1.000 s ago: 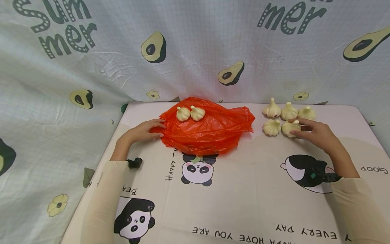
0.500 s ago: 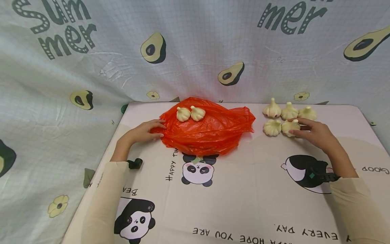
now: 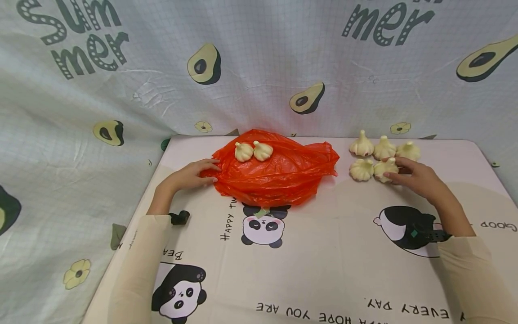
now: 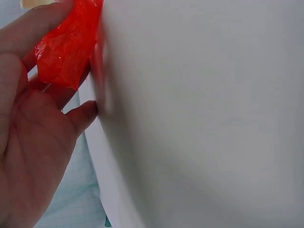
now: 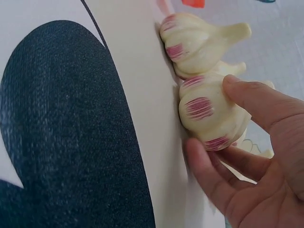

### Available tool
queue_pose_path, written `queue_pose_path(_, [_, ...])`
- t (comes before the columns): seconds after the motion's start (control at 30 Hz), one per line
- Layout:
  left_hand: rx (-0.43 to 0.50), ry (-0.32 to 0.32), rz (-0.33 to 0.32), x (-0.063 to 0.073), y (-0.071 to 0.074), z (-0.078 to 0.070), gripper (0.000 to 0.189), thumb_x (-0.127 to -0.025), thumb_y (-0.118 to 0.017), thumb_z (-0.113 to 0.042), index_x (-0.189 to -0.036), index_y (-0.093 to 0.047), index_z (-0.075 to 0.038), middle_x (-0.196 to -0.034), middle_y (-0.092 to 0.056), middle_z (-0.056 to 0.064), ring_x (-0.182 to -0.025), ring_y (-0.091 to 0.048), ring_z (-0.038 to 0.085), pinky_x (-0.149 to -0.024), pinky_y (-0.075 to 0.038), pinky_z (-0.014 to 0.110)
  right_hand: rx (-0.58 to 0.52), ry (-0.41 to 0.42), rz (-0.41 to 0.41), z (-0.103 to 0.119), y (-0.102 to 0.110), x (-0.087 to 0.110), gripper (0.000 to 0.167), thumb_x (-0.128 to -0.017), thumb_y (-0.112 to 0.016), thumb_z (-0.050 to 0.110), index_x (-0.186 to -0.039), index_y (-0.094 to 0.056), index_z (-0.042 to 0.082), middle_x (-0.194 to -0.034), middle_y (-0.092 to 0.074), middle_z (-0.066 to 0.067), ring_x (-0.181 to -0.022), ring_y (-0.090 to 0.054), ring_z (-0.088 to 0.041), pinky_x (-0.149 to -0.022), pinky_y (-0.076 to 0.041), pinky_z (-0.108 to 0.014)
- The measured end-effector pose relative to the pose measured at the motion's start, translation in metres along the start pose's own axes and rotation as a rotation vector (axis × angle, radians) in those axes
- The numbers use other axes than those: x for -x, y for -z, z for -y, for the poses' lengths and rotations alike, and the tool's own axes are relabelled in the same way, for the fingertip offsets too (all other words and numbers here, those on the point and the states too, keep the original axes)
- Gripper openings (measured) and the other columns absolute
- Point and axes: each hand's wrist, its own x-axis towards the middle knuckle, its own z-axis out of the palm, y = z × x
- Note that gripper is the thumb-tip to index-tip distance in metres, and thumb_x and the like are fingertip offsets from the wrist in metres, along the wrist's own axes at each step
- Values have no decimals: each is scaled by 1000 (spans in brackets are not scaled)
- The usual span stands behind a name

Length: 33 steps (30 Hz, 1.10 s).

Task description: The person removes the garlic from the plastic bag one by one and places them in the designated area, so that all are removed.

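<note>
- Though likely slippery, red bag [image 3: 279, 180] pinched by left hand [image 3: 190, 174] near left edge of table [image 3: 323, 261]
- Probably firm garlic bulb [image 3: 381, 171] gripped by right hand [image 3: 418, 179]; belly best

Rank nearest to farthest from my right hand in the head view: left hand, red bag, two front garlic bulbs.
1. Right front garlic bulb, in the right hand
2. Left front garlic bulb, to its left
3. Red bag, farther left
4. Left hand, bag's left edge
</note>
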Motion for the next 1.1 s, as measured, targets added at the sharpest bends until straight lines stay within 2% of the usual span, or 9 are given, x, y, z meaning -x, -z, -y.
queue_pose_path(0.17, [0, -1, 0, -1, -1, 1, 39, -99, -67, -21, -135, -64, -7, -158, -42, 16, -148, -31, 40, -120, -26, 60, 4, -23, 30, 0, 1, 0, 73, -101, -61, 42, -151, -35, -3, -154, -31, -38, -134, -38, -62, -97, -45, -71])
queue_pose_path(0.27, [4, 1, -1, -1, -1, 0, 39, -99, -67, -21, -135, -64, -7, -157, -42, 16, -148, -31, 40, -120, -26, 60, 41, -10, 23, 2, 4, 2, 79, -101, -63, 42, -154, -29, -6, -155, -30, -37, -132, -41, -61, -96, -45, -71])
queue_pose_path(0.47, [6, 12, 1, 0, -1, 0, 39, -99, -67, -22, -135, -64, -7, -158, -42, 16, -148, -31, 40, -120, -26, 61, 99, 61, -57, 11, 13, 10, 69, -102, -63, 34, -152, -35, -5, -152, -37, -35, -124, -50, -59, -93, -43, -74])
queue_pose_path(0.67, [5, 10, 0, 0, 0, -1, 39, -99, -67, -22, -135, -64, -7, -158, -42, 16, -148, -31, 40, -120, -26, 60, 114, 58, -139, 24, 24, 21, 68, -102, -62, 38, -153, -38, 1, -151, -40, -33, -121, -53, -59, -90, -47, -72])
queue_pose_path(0.77, [2, 12, 0, 0, -1, 0, 40, -99, -67, -23, -136, -64, -8, -158, -41, 15, -148, -31, 39, -120, -26, 60, 126, 78, -187, 31, 28, 26, 64, -100, -64, 38, -150, -44, 2, -147, -47, -31, -117, -58, -54, -85, -58, -37])
queue_pose_path(0.87, [0, 11, 0, 0, -1, 1, 40, -99, -67, -24, -136, -63, -8, -158, -41, 15, -149, -31, 39, -120, -26, 60, 124, 114, -226, 40, 30, 31, 59, -99, -67, 35, -147, -49, 5, -143, -53, -28, -113, -63, -44, -74, -41, -3])
queue_pose_path(0.9, [1, 10, -1, 0, -1, 1, 40, -99, -67, -25, -136, -63, -7, -158, -41, 15, -149, -31, 39, -120, -26, 60, 124, 124, -235, 43, 30, 32, 58, -98, -68, 34, -146, -50, 6, -142, -54, -26, -113, -63, -43, -69, -32, 2])
queue_pose_path(1.03, [7, 5, -3, 0, 0, 1, 40, -99, -67, -24, -136, -64, -7, -158, -42, 15, -149, -31, 39, -120, -26, 60, 88, 170, -233, 57, 29, 35, 56, -98, -70, 27, -146, -51, 5, -143, -53, -25, -116, -60, -48, -74, -31, 7])
queue_pose_path(1.1, [10, 2, -5, 0, -1, 0, 40, -99, -67, -23, -135, -64, -7, -158, -42, 15, -149, -31, 39, -120, -26, 60, 83, 192, -240, 64, 27, 36, 55, -97, -72, 24, -145, -53, 5, -141, -56, -24, -116, -61, -43, -76, -31, 8])
